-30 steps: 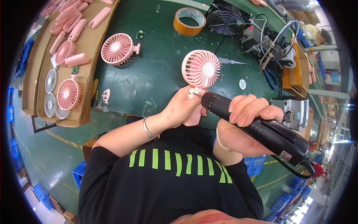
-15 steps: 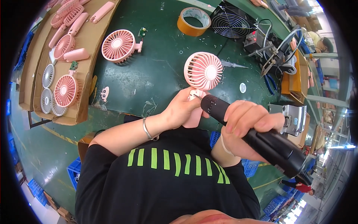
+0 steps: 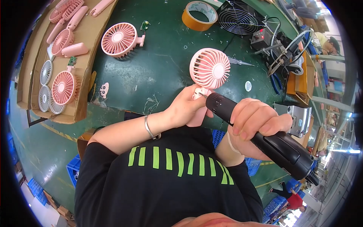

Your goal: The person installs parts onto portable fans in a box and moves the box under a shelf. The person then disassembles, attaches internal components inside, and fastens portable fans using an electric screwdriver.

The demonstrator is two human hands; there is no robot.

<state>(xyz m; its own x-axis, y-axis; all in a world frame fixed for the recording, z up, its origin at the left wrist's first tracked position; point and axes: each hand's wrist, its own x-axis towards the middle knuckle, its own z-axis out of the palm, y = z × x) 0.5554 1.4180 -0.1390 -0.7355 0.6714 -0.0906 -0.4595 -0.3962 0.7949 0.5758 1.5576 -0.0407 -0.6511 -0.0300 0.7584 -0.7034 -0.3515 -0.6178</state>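
My left hand [image 3: 184,106] is wrapped round the handle of a pink handheld fan [image 3: 210,69], its round caged head pointing away from me. A black electric screwdriver [image 3: 261,136] lies slantwise in my closed right hand [image 3: 261,123]. Its bit meets the pale neck of the fan, just by my left fingers; the screw itself is too small to make out. Beyond the fan head rests a thin clear-handled screwdriver [image 3: 240,61]. To the left on the green table is another pink fan head [image 3: 118,40] with a small green circuit board [image 3: 144,25] beside it.
On the left, a cardboard tray [image 3: 81,102] holds pink fan parts and grey grilles. An orange tape roll [image 3: 198,23], a black cooling fan [image 3: 239,19] and a soldering stand with a cable [image 3: 278,56] line the far side. Blue-handled pliers [image 3: 276,84] lie at right.
The view has shifted slightly. The screwdriver bit stays at the fan's neck, and both hands keep their hold. A person in red in the background at lower right has moved.
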